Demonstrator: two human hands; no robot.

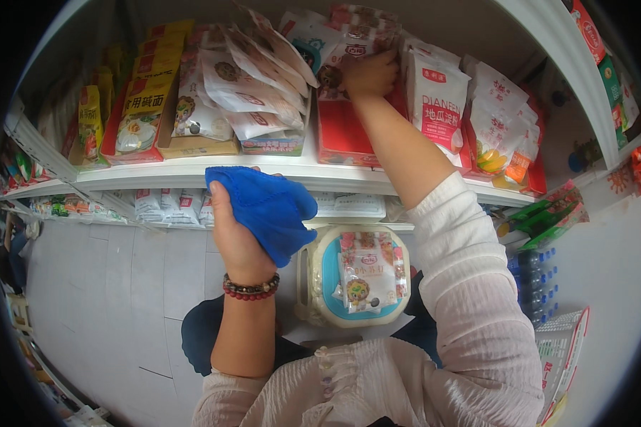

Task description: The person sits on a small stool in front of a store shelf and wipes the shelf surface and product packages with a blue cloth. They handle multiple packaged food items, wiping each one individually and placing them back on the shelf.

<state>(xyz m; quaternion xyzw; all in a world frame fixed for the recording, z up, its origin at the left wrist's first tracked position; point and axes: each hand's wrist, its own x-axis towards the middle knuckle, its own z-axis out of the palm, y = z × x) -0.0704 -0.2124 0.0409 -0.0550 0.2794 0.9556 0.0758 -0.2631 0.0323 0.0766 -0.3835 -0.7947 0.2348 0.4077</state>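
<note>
My left hand (240, 235) holds a folded blue cloth (267, 208) in front of the shelf edge, with the thumb along its near side. Bead bracelets circle that wrist. On the shelf, my right hand (371, 74) rests against a printed packet (334, 91) standing in a red display box (347, 131); whether the bent fingers grip it is unclear. More packets stand behind the hand, partly hidden by it. Below the shelf is a cream stool (318, 299) with a blue top. Several flat packets (366, 275) with a cartoon lion lie stacked on it.
The white shelf edge (192, 169) runs across the view. Leaning white packets (256, 91) and yellow packets (144, 107) stand left of the red box, starch bags (435, 101) to its right. Dark bottles (534, 285) and a white basket (561, 341) are on the floor at right.
</note>
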